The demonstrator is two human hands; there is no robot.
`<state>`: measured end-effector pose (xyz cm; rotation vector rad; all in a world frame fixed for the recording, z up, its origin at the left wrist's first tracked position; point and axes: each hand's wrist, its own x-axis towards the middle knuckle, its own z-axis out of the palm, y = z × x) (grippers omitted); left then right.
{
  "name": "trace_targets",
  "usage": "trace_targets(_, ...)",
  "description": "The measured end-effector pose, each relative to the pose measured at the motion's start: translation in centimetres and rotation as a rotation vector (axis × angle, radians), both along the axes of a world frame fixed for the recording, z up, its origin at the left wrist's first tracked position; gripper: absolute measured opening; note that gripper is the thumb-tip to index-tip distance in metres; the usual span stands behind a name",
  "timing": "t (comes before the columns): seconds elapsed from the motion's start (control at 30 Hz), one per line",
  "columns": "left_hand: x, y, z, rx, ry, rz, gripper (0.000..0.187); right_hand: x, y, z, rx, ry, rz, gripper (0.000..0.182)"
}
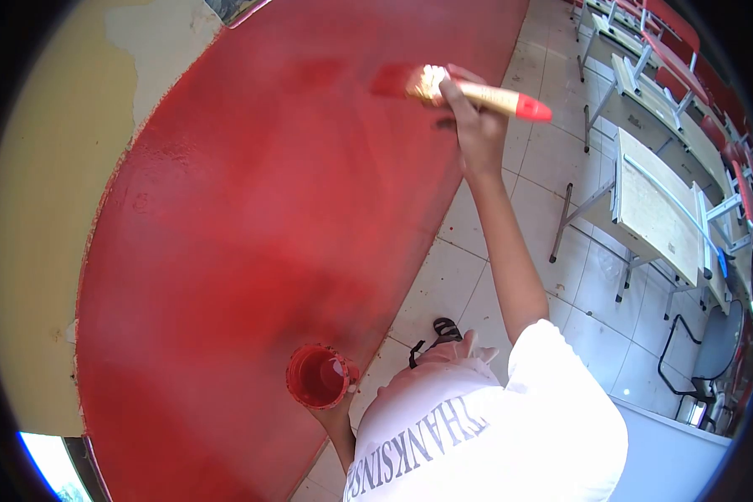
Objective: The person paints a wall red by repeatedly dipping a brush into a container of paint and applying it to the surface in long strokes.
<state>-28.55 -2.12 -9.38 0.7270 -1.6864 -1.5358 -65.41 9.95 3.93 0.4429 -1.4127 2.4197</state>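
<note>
My right hand [477,130] is closed around the wooden handle of a wide paintbrush [502,99] with a red end. The brush's red bristles lie against the red-painted wall [251,184], near its upper part in view. Lower down, my left hand [336,413] grips a red paint cup [294,376] from beneath and the side. The cup's open mouth faces me, and its inside is coated red. Most of the left hand's fingers are hidden behind the cup.
Yellow unpainted wall [42,234] borders the red area along a rough edge. White floor tiles [443,276] carry small red specks. Desks [657,205] with metal legs and red chairs [673,63] stand at the right. A dark-framed chair [715,356] is at lower right.
</note>
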Motion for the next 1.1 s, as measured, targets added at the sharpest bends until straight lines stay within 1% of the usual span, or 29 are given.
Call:
trace_targets(0.03,0.2,0.0,-0.1,-0.009,-0.005,0.007,0.096,0.4,0.2,-2.2,-0.012,-0.152,-0.009,0.027)
trace_targets(0.1,0.3,-0.2,-0.5,-0.026,-0.007,0.013,0.096,-0.2,0.8,-9.6,0.043,-0.278,0.024,0.034)
trace_targets(0.2,0.2,-0.3,-0.8,-0.051,-0.001,0.011,0.096,0.7,0.6,-18.1,0.107,-0.419,0.068,0.036)
trace_targets(0.23,0.0,-0.2,-0.6,-0.062,-0.003,0.007,0.097,1.0,0.3,-20.1,0.144,-0.46,0.069,0.034)
trace_targets(0.3,-0.1,-0.3,-0.8,-0.075,0.002,0.002,0.097,1.0,-0.7,-23.7,0.179,-0.459,0.082,0.034)
trace_targets(0.37,-0.1,-0.7,-1.5,-0.086,0.02,-0.003,0.098,1.1,-1.7,-24.9,0.202,-0.454,0.101,0.034)
trace_targets(0.4,-0.4,-0.4,-0.7,-0.038,0.005,-0.004,0.097,1.2,-2.1,-24.8,0.184,-0.46,0.115,0.034)
trace_targets(0.47,-1.2,0.8,1.2,0.062,-0.02,-0.002,0.097,1.2,-3.0,-24.4,0.154,-0.468,0.145,0.034)
trace_targets(0.5,-1.5,0.6,1.0,0.045,0.002,0.0,0.096,1.0,-3.4,-23.9,0.145,-0.454,0.149,0.034)
trace_targets(0.6,-1.3,0.5,0.7,-0.001,0.047,0.008,0.093,0.8,-3.5,-20.1,0.126,-0.393,0.159,0.034)
trace_targets(0.77,-1.0,-0.5,-1.1,-0.069,0.066,-0.028,0.09,-0.9,-3.6,-10.8,0.103,-0.185,0.142,0.029)
trace_targets(0.83,-0.8,-0.9,-1.8,-0.082,0.068,-0.043,0.089,-1.7,-4.2,-6.8,0.03,-0.098,0.122,0.027)
trace_targets(0.9,-1.1,-0.5,-1.1,-0.053,0.073,-0.048,0.087,-1.9,-4.0,-2.0,0.06,-0.022,0.081,0.026)
trace_targets(0.97,-1.6,0.3,0.3,0.012,0.078,-0.045,0.084,-2.1,-3.3,2.1,0.038,0.093,0.071,0.031)
trace_targets(1.07,-1.7,0.2,0.5,0.009,0.077,-0.055,0.083,-1.3,-2.4,5.1,-0.134,0.148,0.089,0.03)
trace_targets(1.1,-1.7,0.3,0.9,0.022,0.062,-0.062,0.083,-1.0,-1.9,5.3,-0.131,0.124,0.064,0.028)
